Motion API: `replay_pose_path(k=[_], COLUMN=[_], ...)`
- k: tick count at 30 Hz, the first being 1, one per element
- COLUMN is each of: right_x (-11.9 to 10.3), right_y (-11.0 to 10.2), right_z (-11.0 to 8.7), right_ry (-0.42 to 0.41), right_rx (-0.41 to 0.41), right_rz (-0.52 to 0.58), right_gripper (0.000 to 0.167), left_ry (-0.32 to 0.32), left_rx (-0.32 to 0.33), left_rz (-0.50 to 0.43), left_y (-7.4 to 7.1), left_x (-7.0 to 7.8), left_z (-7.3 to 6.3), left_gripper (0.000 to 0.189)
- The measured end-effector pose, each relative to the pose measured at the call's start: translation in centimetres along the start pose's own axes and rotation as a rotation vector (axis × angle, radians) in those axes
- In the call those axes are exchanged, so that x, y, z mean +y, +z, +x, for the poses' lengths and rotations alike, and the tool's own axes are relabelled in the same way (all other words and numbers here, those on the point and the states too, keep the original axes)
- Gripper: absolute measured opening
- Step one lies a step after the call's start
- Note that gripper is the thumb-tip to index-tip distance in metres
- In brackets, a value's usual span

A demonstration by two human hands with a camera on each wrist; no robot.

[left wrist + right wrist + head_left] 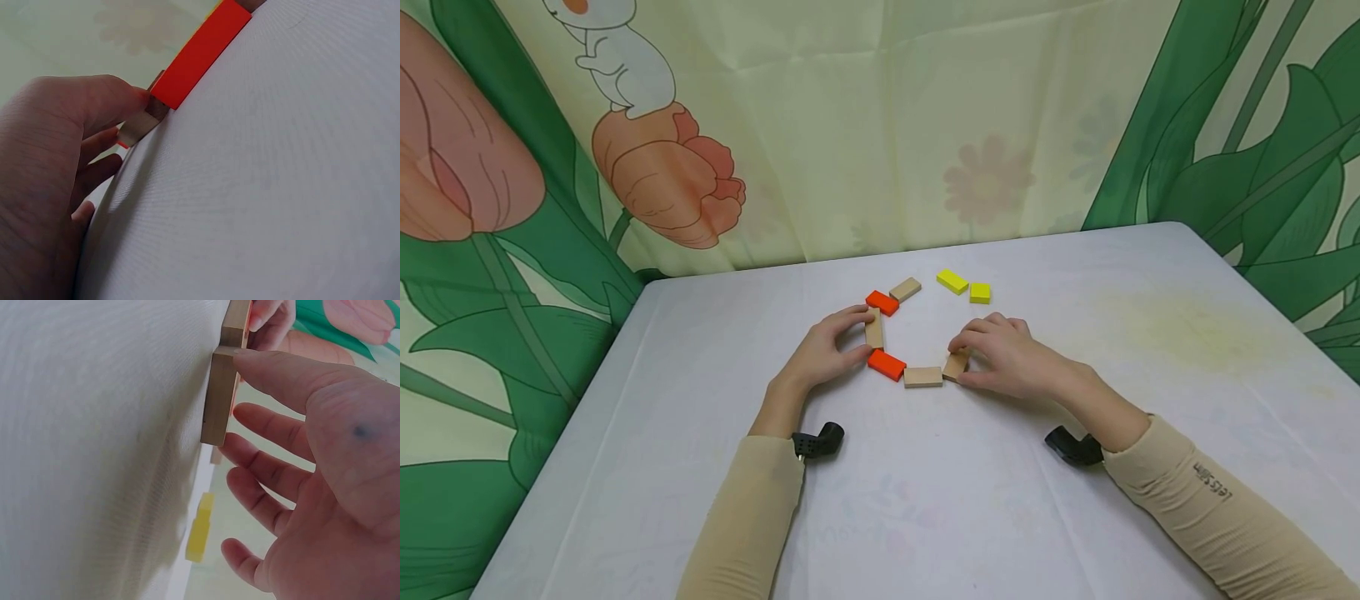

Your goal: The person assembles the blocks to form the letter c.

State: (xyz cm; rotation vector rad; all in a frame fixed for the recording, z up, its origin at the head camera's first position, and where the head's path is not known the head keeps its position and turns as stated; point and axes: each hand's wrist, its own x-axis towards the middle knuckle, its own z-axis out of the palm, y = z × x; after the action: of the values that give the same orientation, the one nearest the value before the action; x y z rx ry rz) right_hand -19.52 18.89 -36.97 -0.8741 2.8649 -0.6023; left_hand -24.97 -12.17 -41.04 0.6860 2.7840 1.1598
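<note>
Flat wooden and red blocks lie end to end in a curved row on the white table. At its left side my left hand (826,354) pinches a plain wooden block (874,330) lengthwise, index finger at the far end and thumb at the near end, by a red block (887,365). My right hand (1011,357) holds another plain wooden block (955,365) between thumb and fingers, at the right end of the row. That block's near end meets a plain wooden block (922,377) lying flat. In the right wrist view, the thumb rests on the held block's (220,400) edge.
Beyond the left hand, a second red block (882,302) and a plain wooden block (906,289) continue the curve. A yellow block (952,282) and another yellow block (980,292) lie farther back. A printed curtain (880,125) hangs behind the table's far edge.
</note>
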Motion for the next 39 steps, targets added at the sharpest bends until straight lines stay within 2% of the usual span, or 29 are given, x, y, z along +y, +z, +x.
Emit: replay_pose_path(k=[20, 28, 39], right_x=[0.3, 1.1, 2.2], right_y=[-0.6, -1.1, -1.3], right_z=[0.2, 0.1, 0.4], right_ry=[0.028, 0.041, 0.061], right_rx=[0.046, 0.067, 0.092], right_rz=[0.028, 0.045, 0.088], right_gripper=[0.038, 0.039, 0.038], left_ry=[-0.014, -0.037, -0.033], left_rx=[0.002, -0.007, -0.001], left_rz=[-0.009, -0.007, -0.003], left_y=[0.0, 0.0, 0.1], left_x=[0.1, 0.4, 0.2], left_z=[-0.1, -0.1, 0.0], left_gripper=[0.052, 0.053, 0.053])
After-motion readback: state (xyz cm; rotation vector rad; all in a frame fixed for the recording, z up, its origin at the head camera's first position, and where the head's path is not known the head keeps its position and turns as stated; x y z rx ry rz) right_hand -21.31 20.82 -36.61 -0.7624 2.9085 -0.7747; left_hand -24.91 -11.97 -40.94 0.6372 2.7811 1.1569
